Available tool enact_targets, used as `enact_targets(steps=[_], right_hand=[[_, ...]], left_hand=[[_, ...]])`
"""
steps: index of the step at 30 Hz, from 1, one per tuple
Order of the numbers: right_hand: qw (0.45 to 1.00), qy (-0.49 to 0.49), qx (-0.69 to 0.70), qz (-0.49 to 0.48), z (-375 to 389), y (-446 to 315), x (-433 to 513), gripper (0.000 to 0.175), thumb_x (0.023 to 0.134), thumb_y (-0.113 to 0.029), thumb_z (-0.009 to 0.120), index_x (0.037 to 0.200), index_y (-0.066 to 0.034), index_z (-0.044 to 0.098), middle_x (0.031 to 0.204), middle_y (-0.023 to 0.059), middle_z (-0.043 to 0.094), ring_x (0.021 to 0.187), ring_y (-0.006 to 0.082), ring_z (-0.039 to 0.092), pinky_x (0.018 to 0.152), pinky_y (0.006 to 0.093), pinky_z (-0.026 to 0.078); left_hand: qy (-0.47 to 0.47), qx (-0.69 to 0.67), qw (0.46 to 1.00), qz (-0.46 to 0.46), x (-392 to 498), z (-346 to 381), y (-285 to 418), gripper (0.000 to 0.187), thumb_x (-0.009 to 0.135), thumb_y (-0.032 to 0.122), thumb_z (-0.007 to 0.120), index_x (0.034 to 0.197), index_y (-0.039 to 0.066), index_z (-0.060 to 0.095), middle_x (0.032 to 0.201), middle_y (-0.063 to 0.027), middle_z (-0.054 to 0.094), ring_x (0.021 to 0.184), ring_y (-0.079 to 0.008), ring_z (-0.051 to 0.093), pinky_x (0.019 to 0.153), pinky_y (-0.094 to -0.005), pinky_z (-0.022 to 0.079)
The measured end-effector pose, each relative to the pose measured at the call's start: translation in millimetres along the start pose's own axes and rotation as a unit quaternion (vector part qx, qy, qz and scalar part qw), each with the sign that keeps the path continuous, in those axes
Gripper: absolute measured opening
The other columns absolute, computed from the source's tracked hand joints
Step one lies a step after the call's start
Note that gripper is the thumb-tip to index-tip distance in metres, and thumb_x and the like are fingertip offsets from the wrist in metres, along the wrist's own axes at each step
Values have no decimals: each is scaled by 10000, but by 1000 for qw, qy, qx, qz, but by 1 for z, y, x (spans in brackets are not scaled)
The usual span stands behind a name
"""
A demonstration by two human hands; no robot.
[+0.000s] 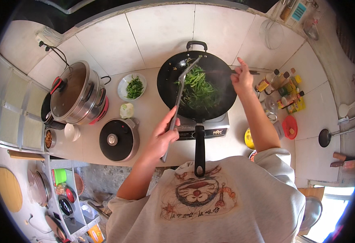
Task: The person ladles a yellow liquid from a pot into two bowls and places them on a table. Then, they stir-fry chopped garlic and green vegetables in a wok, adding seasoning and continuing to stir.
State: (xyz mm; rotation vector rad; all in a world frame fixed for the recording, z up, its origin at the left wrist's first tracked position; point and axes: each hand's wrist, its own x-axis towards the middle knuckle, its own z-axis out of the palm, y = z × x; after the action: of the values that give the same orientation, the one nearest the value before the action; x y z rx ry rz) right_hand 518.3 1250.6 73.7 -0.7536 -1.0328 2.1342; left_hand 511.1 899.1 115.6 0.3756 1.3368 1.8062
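My left hand (166,132) is closed around the handle of a long grey cooking spatula (179,94). Its head lies over the far left part of a black wok (168,88). Wilted leafy greens (200,86) are heaped in the wok, under faint steam. At the wok's right rim, my right hand (243,77) grips a dark, thin-handled utensil (254,73) with one finger pointing up. This utensil's far end reaches over the greens and is blurred, so its kind is unclear. The wok sits on a portable stove (223,123), its long black handle (200,148) towards my body.
Left of the wok are a white plate of cut greens (123,86), a lidded pressure cooker (104,148) and a lidded steel steamer (69,100). Several seasoning bottles (277,82) and a red dish (289,126) stand to the right. A tiled wall (162,30) rises behind.
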Motion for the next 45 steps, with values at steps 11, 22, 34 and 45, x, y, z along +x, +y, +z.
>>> enact_targets(steps=[11,22,34,45], right_hand=[[691,-431,-535,-223,2,-2,-104,384,828,-45,533,1209,-93,526,809,36,499,696,161,532,683,267,451],[937,-56,-283,-198,11,75,1,281,926,-107,383,1125,-48,572,613,-14,436,575,91,412,560,253,390],[969,-110,-173,-140,6,-25,-47,245,958,-234,406,1091,-91,554,654,-43,367,531,38,296,431,199,217],[517,-508,-640,-255,-8,22,-76,446,710,55,503,1133,-74,561,869,116,519,715,299,566,658,351,490]], left_hand=[[67,-41,994,-69,-4,-30,-24,707,760,-60,437,1432,82,267,1039,-43,462,638,-98,417,569,-212,342],[57,-46,981,-181,28,0,-43,423,826,90,411,1248,77,408,982,-51,566,564,-76,441,468,-198,319],[1,-30,999,-30,-17,-10,11,491,827,29,370,1316,62,351,937,-74,509,519,-84,420,471,-195,348],[59,-5,994,-97,3,-14,-36,286,805,44,424,1090,64,449,923,-39,535,549,-78,449,481,-207,353]])
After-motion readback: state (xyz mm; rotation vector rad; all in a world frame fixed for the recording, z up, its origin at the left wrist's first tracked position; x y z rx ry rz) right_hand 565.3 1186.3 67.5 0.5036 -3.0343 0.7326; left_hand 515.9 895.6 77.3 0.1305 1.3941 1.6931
